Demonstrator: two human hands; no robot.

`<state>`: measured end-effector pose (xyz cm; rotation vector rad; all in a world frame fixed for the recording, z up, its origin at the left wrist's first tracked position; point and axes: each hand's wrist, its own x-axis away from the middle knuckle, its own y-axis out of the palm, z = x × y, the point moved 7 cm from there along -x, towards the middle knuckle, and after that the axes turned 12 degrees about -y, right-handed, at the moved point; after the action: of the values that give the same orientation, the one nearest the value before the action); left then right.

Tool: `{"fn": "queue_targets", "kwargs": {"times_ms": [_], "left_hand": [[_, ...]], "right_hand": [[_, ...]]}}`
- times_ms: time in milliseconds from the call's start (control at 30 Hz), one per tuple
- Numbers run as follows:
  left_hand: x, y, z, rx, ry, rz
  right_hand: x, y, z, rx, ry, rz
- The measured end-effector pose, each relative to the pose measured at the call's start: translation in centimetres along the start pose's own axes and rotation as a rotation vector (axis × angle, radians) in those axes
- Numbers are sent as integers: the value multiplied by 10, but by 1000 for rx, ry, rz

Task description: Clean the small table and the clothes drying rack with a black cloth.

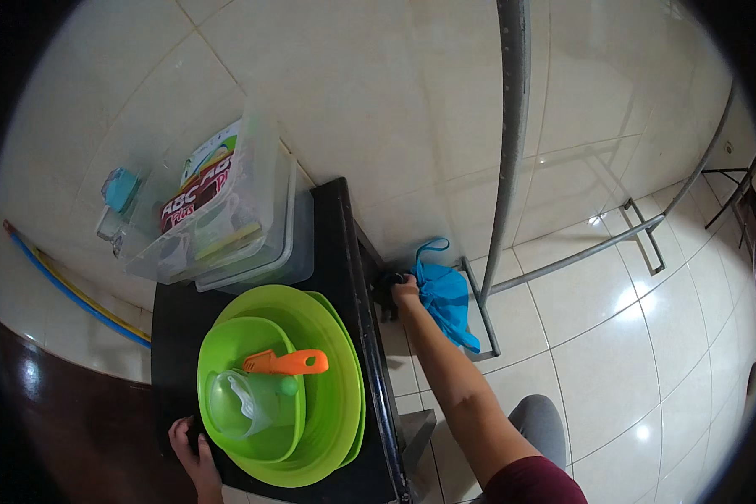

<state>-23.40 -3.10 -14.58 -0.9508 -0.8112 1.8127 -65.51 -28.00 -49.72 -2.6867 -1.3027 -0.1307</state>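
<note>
My right hand (406, 291) reaches down beside the black table, its fingers closed around part of a dark object (387, 293). Shadow and the hand hide most of that object, so its kind is unclear. Right next to this hand is a tied blue cloth bag (442, 299) with a loop handle, by the wall. My left hand (194, 455) rests at the near left edge of the black table (179, 340), fingers apart and holding nothing. Beside it are nested green plastic basins (331, 416). The squarish top basin (214, 343) holds a clear plastic measuring cup (227, 409) and an orange-handled kitchen tool (296, 362).
Stacked clear plastic containers (277, 252) stand at the table's back, with printed packets (195, 189) inside. A grey metal pipe frame (510, 126) rises from the tiled floor (592, 378) on the right. Blue and yellow hoops (82, 290) lean at left.
</note>
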Motion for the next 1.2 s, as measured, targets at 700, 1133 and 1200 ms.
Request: {"fn": "queue_targets", "kwargs": {"times_ms": [700, 1133, 1200], "left_hand": [[2, -13, 9, -136, -10, 88], [1, -12, 8, -125, -59, 124], [2, -17, 0, -145, -75, 126]], "right_hand": [[83, -87, -223, -612, -510, -254], [136, -56, -186, -899, 109, -582], [201, -75, -170, -736, -156, -622]]}}
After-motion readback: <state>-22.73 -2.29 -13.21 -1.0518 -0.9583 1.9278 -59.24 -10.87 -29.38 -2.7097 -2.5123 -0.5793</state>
